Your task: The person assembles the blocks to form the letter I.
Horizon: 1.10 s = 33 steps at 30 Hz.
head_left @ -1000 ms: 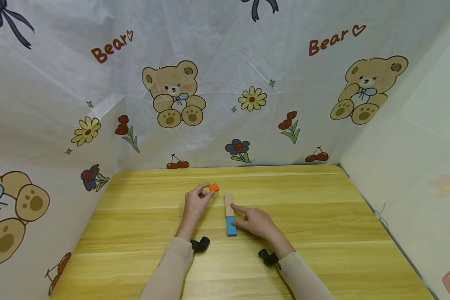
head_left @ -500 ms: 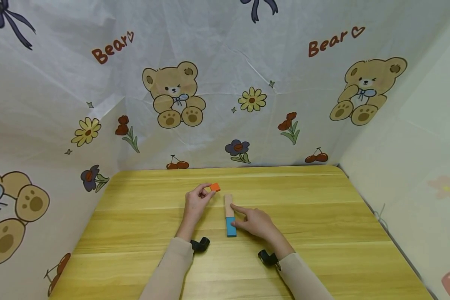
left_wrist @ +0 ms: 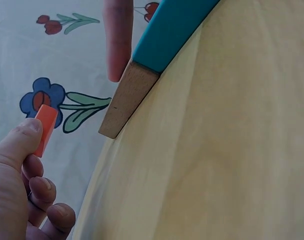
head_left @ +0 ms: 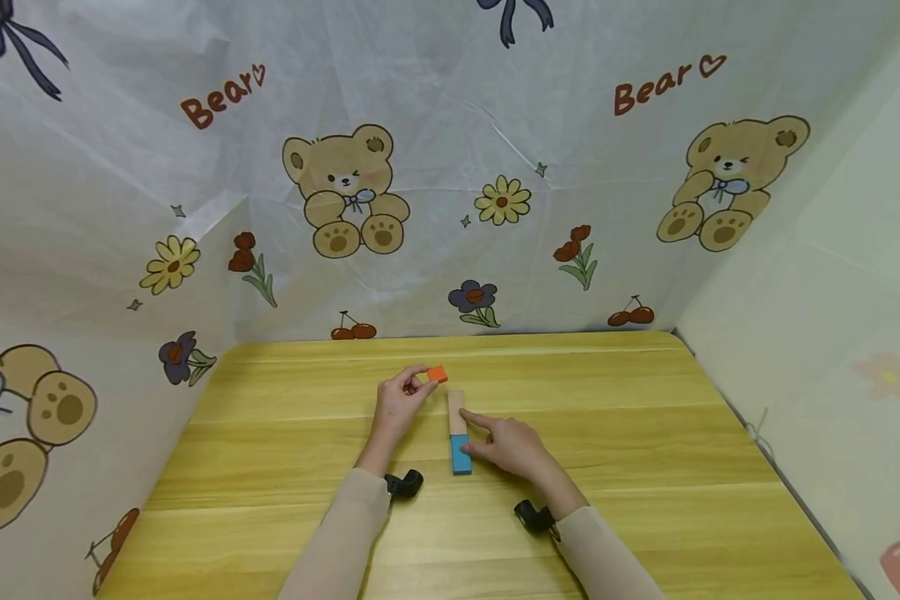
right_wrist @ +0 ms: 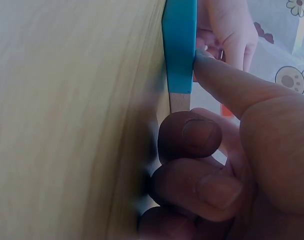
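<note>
Between thumb and fingertips my left hand [head_left: 397, 404] pinches a small orange block [head_left: 437, 374], raised above the table in the left wrist view. Just to its right and nearer me, a plain wooden block [head_left: 456, 402] and a blue block [head_left: 461, 462] lie end to end in a line, touching. My right hand [head_left: 516, 446] reaches in from the right, its index fingertip on the plain block and its thumb [right_wrist: 227, 75] on the blue one. Its other fingers are curled under. The left wrist view shows the orange block [left_wrist: 47, 129] apart from the plain block's far end.
All of this is on a wood-grain table [head_left: 607, 400]. A white cloth [head_left: 435, 125] printed with bears and flowers hangs behind and at the left. Each wrist wears a black camera, one of them the left camera [head_left: 405, 484].
My left hand has moved slightly right with the orange block, bringing it closer to the plain block's far end. The right hand and the two lying blocks have stayed put.
</note>
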Tool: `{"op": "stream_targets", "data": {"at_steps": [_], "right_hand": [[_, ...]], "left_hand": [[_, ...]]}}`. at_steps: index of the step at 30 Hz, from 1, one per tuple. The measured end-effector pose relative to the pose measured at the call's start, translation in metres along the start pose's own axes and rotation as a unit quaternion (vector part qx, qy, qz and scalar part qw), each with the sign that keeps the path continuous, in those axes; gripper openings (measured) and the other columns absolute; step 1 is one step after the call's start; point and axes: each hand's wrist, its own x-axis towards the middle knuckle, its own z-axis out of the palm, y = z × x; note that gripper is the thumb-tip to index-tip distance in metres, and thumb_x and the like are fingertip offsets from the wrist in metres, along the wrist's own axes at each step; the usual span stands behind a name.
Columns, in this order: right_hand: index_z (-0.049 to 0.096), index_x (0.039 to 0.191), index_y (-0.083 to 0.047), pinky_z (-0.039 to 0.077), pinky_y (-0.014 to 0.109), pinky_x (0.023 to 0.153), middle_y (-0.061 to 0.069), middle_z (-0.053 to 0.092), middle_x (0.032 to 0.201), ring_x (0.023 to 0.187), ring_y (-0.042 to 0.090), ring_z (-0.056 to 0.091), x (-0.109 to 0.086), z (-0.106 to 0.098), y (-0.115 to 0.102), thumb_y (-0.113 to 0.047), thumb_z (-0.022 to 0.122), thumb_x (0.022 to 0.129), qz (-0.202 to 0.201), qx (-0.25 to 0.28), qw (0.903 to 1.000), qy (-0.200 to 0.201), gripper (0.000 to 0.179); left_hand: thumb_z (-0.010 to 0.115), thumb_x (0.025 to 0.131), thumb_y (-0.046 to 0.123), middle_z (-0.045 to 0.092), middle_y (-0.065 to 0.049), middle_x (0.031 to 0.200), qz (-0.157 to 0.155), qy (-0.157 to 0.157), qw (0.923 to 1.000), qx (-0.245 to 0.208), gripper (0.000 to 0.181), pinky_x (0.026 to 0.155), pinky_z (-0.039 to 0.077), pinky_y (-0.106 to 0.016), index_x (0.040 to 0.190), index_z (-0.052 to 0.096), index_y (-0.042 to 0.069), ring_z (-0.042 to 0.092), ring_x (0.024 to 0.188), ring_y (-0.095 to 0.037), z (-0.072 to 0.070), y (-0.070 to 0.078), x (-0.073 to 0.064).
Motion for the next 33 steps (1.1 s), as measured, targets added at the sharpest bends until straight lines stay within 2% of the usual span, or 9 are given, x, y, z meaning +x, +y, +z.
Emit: {"op": "stream_targets", "data": {"at_steps": [4, 13, 22, 33], "right_hand": [[0.053, 0.158, -0.032, 0.022, 0.028, 0.052, -0.007, 0.037, 0.053, 0.050, 0.011, 0.027, 0.000, 0.000, 0.000, -0.049, 0.072, 0.099, -0.001, -0.003, 1.0000, 0.001, 0.064], [0.053, 0.158, -0.032, 0.022, 0.029, 0.052, -0.006, 0.038, 0.054, 0.050, 0.011, 0.028, 0.002, 0.000, -0.001, -0.049, 0.072, 0.099, -0.001, -0.003, 1.0000, 0.003, 0.064], [0.053, 0.158, -0.032, 0.022, 0.028, 0.052, -0.007, 0.038, 0.054, 0.051, 0.010, 0.028, 0.002, 0.000, 0.000, -0.050, 0.071, 0.099, -0.003, -0.008, 1.0000, 0.004, 0.064], [0.052, 0.159, -0.030, 0.023, 0.029, 0.051, -0.007, 0.038, 0.053, 0.049, 0.011, 0.027, 0.000, -0.001, 0.000, -0.050, 0.071, 0.100, -0.010, -0.004, 0.9999, 0.002, 0.065]], "left_hand": [[0.081, 0.096, 0.026, 0.068, -0.001, 0.078, -0.004, -0.007, 0.9999, -0.010, 0.027, 0.070, 0.050, -0.022, 0.120, 0.080, 0.014, 0.057, 0.069, -0.011, 0.001, -0.001, 0.004], [0.081, 0.096, 0.025, 0.067, -0.001, 0.078, 0.003, -0.011, 0.9999, -0.002, 0.025, 0.070, 0.050, -0.023, 0.119, 0.080, 0.016, 0.058, 0.069, -0.015, 0.006, -0.005, 0.010], [0.081, 0.096, 0.026, 0.065, 0.000, 0.077, -0.012, -0.013, 0.9998, 0.013, 0.024, 0.069, 0.047, -0.025, 0.119, 0.081, 0.019, 0.051, 0.066, -0.012, 0.008, -0.005, 0.015], [0.082, 0.095, 0.027, 0.059, 0.002, 0.075, -0.029, -0.040, 0.9980, 0.039, 0.028, 0.071, 0.047, -0.027, 0.121, 0.081, 0.017, 0.047, 0.066, -0.011, 0.012, -0.006, 0.019]]}}
